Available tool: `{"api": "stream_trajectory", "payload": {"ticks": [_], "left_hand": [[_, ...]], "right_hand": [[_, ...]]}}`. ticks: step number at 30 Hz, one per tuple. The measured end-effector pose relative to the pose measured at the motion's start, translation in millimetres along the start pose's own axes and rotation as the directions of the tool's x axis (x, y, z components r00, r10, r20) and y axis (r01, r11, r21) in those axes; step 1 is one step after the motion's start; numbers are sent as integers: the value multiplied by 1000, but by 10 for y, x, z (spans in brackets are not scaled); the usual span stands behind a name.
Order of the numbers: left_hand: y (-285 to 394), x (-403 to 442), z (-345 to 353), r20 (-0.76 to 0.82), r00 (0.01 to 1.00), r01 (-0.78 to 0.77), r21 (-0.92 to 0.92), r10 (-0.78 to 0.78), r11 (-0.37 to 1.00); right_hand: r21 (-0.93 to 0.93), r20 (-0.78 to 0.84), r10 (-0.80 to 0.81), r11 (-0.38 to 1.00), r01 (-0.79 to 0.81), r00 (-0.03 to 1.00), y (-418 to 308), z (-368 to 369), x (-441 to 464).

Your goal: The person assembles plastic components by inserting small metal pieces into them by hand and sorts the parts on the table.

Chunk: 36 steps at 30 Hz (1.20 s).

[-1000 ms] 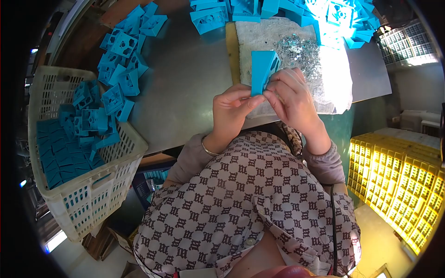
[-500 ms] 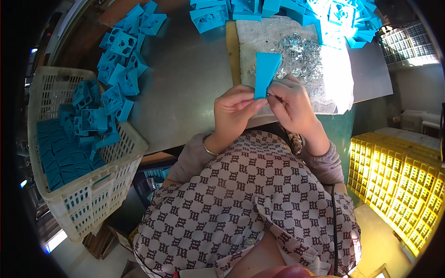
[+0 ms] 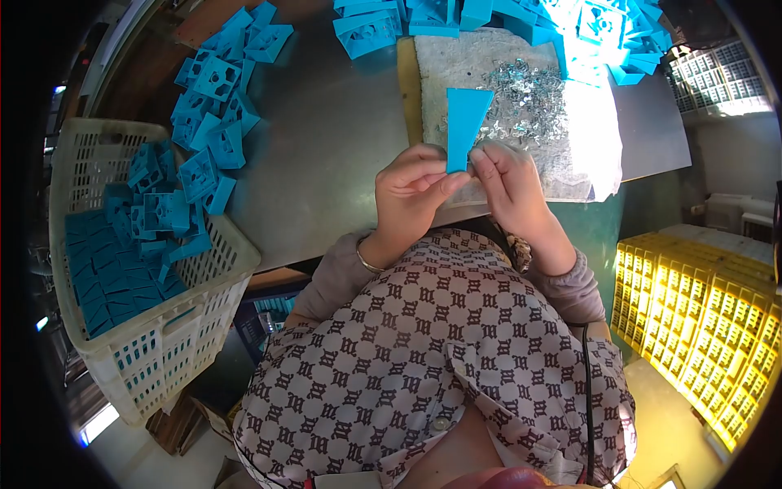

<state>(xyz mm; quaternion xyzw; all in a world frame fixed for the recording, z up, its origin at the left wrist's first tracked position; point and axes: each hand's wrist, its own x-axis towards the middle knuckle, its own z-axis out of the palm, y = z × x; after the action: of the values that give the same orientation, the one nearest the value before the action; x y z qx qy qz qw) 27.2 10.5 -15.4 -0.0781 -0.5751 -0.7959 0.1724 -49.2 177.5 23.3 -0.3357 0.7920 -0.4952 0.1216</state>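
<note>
My left hand (image 3: pixel 417 186) pinches the narrow lower end of a blue wedge-shaped plastic part (image 3: pixel 466 122), which stands upright with its wide end away from me. Close by its right edge is my right hand (image 3: pixel 515 183), fingers closed in a pinch. Whatever those fingertips hold is hidden or too small to make out. Beyond the hands, many small metal pieces (image 3: pixel 525 98) lie scattered on a pale cloth (image 3: pixel 436 69).
Similar blue parts are heaped at the back (image 3: pixel 366 33) and along the left of the metal tabletop (image 3: pixel 326 130). A white plastic crate (image 3: pixel 232 277) at the left holds more of them. Yellow crates (image 3: pixel 692 318) stand at the lower right.
My right hand has shifted slightly down and away from the blue part's side, its fingers curling more. The part has tilted a little in my left hand, which stays in place.
</note>
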Motion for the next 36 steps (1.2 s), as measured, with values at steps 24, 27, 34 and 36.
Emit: {"api": "stream_trajectory", "payload": {"ticks": [24,27,34,36], "left_hand": [[1,-29,39,-13,1000,-16,26,17,1000],[-3,-25,-2,-44,999,17,-15,-18,1000],[21,-19,53,-32,999,-15,17,15,1000],[16,-18,35,-24,999,-32,30,33,999]], "right_hand": [[-3,-4,18,1000,-18,1000,35,42,-50],[-184,-278,-347,934,305,896,-37,123,41],[-215,-34,-204,957,192,978,34,23,4],[-114,51,-28,993,33,998,-16,-12,-6]]}}
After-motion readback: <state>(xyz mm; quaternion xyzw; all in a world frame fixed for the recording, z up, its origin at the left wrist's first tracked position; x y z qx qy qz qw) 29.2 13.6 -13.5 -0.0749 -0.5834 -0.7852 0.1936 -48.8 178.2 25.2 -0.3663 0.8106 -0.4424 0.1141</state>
